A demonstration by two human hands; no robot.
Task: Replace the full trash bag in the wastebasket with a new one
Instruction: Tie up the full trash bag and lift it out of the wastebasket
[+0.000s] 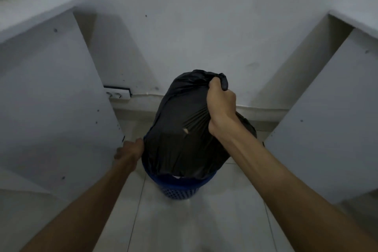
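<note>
**Lifting the full bag out of the basket**

Your right hand (221,104) grips the gathered neck of the full black trash bag (184,129), which stands partly inside the blue wastebasket (180,189) on pale floor tiles. Your left hand (131,150) rests at the rim; its grip is unclear. Pull straight upward while steadying the basket. The thin, glossy, crinkled film bulges; the basket wall is perforated plastic.
</note>
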